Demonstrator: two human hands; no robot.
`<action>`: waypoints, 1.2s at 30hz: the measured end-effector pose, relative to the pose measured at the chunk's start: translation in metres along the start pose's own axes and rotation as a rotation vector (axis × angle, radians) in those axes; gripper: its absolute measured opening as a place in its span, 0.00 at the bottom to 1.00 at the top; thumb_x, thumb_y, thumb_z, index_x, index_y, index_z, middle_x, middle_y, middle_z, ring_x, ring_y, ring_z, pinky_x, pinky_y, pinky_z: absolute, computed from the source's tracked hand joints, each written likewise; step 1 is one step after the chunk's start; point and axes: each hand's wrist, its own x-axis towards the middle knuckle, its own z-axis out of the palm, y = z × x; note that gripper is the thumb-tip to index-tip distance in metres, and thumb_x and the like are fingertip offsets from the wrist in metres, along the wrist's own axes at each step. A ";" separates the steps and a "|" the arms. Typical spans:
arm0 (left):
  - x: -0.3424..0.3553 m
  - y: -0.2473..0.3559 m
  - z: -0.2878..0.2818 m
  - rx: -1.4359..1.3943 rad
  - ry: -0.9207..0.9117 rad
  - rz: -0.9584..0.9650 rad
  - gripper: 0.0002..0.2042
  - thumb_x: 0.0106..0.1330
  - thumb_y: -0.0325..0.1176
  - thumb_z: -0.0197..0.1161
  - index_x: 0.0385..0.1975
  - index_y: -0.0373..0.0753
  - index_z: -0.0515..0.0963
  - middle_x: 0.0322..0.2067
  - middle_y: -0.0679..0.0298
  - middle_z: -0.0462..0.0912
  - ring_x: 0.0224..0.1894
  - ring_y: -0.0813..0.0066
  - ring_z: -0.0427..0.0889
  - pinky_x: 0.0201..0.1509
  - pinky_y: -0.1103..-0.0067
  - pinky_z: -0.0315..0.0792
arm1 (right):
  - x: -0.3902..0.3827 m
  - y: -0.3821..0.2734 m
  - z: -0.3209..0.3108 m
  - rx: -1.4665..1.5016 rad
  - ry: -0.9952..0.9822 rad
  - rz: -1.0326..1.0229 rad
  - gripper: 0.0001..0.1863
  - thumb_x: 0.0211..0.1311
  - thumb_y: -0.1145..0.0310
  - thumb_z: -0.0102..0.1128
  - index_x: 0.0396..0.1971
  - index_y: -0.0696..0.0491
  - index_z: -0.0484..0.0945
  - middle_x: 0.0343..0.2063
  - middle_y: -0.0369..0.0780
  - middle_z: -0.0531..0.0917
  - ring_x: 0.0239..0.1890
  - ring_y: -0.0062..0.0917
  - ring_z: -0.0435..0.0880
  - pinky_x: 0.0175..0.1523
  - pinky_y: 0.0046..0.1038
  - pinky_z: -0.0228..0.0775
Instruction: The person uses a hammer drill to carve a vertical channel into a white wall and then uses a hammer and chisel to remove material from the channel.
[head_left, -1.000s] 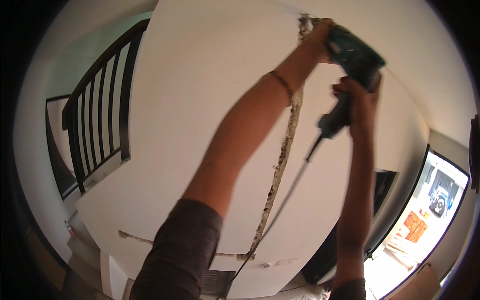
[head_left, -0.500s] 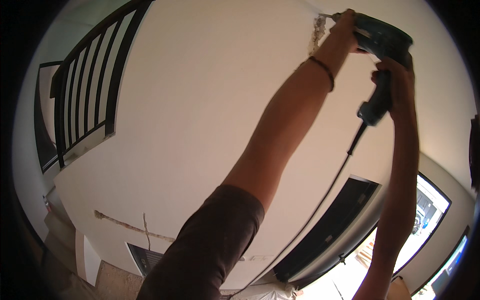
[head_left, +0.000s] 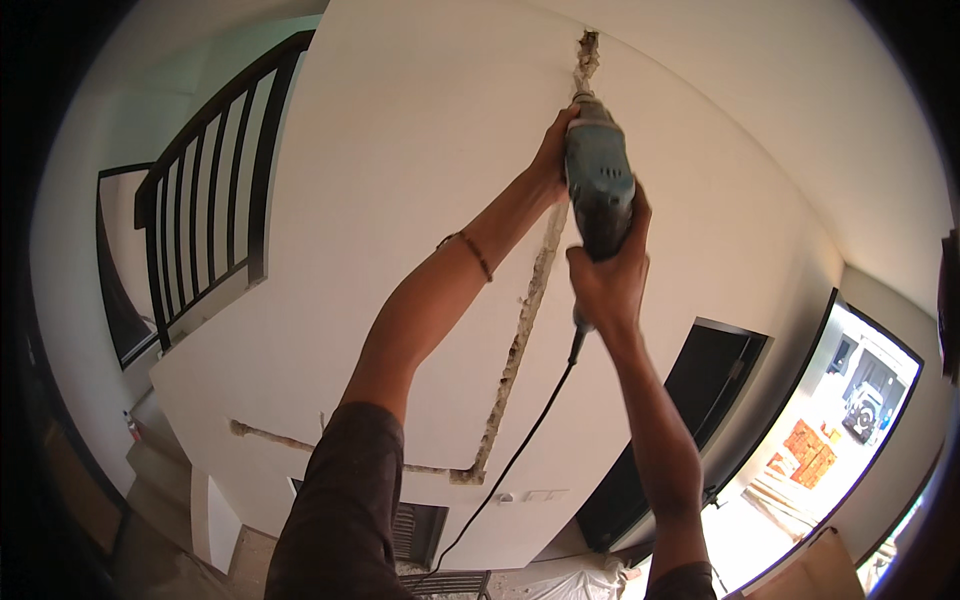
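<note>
Both my arms reach up to a teal corded hammer drill held against the pale wall. My left hand is closed round the front of its body, just behind the chuck. My right hand grips the rear handle, which the palm mostly hides. The bit points up into a rough gouge near the ceiling line; its tip cannot be told apart from the broken plaster. Below the drill, a chiselled groove runs down the wall and turns left. A black cord hangs from the handle.
A black stair railing stands at the left. To the right are a dark door and a bright doorway with bricks and a vehicle outside. Plastic sheeting lies low, near a dark grille.
The drill and both hands have shifted left and down in view, and the drill now points upward instead of leftward. The long groove, formerly hidden behind my arm, is visible.
</note>
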 end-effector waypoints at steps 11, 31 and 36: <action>-0.118 -0.122 0.024 0.183 0.140 -0.203 0.27 0.67 0.57 0.58 0.54 0.41 0.72 0.46 0.66 0.81 0.50 0.77 0.81 0.57 0.76 0.76 | -0.205 0.101 -0.063 0.026 0.062 -0.050 0.46 0.47 0.69 0.58 0.68 0.58 0.47 0.55 0.49 0.69 0.54 0.35 0.74 0.60 0.36 0.64; -0.508 -0.403 0.062 0.019 1.129 -0.652 0.37 0.62 0.43 0.70 0.66 0.40 0.56 0.59 0.58 0.68 0.63 0.65 0.69 0.67 0.65 0.69 | -0.420 0.119 -0.072 0.129 -0.544 0.397 0.36 0.59 0.39 0.52 0.55 0.55 0.71 0.42 0.45 0.82 0.37 0.31 0.84 0.39 0.33 0.79; -0.537 -0.386 0.093 0.110 1.104 -0.732 0.39 0.64 0.44 0.68 0.68 0.41 0.51 0.62 0.57 0.65 0.65 0.62 0.66 0.69 0.64 0.66 | -0.429 0.112 -0.078 0.185 -0.566 0.416 0.34 0.59 0.41 0.53 0.54 0.55 0.71 0.42 0.44 0.82 0.37 0.31 0.84 0.39 0.33 0.79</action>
